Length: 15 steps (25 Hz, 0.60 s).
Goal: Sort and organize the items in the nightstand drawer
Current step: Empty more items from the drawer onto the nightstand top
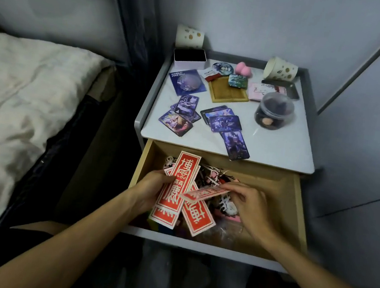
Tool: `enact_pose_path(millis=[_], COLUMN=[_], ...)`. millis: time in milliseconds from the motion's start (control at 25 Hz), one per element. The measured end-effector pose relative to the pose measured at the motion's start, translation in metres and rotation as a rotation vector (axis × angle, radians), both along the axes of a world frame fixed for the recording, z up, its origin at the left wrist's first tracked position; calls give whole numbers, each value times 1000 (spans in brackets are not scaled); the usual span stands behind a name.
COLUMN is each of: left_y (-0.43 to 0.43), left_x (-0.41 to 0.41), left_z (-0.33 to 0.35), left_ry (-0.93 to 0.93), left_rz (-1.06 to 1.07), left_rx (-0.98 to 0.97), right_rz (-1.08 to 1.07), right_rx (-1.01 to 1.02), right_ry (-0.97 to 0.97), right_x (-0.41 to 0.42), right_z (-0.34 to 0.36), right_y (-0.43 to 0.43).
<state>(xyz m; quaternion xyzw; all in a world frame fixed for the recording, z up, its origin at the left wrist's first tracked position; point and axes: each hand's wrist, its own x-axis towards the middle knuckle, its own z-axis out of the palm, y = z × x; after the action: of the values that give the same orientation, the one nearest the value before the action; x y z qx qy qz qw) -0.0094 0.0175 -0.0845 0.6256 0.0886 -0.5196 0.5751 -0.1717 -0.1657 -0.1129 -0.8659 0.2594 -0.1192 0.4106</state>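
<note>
The nightstand drawer [295, 204] stands pulled open, its wooden walls showing, and both hands are over it. The left hand [152, 187] grips a fanned stack of red paper strips [181, 178] printed with white characters, thumb on the stack's left edge and fingers curled behind it, above the drawer's left side. The right hand [252, 205] pinches the end of a single red strip [205, 193] between thumb and fingertips. This strip lies almost flat and its far end touches the stack. Another red strip [196, 219] lies below them near the drawer's front edge, and a tangle of small charms [218, 175] fills the drawer's back.

On the white nightstand top [279, 145], illustrated cards [225, 122] lie fanned near the front edge, with more cards [183, 114] towards the left edge. A clear lidded jar [274, 111] sits near the right edge and a wooden tray [228, 92] lies in the middle. At the back, an open tin [189, 57] is in the left corner, a tipped paper cup [280, 69] in the right, and a pink sponge [243, 69] between them. A bed [22, 99] lies to the left.
</note>
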Motion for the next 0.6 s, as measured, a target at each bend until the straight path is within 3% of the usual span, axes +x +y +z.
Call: enact_pose_path(millis=[280,600], left_y=[2,-3], left_x=[-36,-59], left_z=[60,99], left_ry=[-102,-99], left_rz=[-22,174], left_rx=[-119,-249], right_rz=[-1,-73], right_rx=[-360,-308], right_ry=[-132,-313], right_x=[-41,-61], right_z=[51,107], right_y=[20,16])
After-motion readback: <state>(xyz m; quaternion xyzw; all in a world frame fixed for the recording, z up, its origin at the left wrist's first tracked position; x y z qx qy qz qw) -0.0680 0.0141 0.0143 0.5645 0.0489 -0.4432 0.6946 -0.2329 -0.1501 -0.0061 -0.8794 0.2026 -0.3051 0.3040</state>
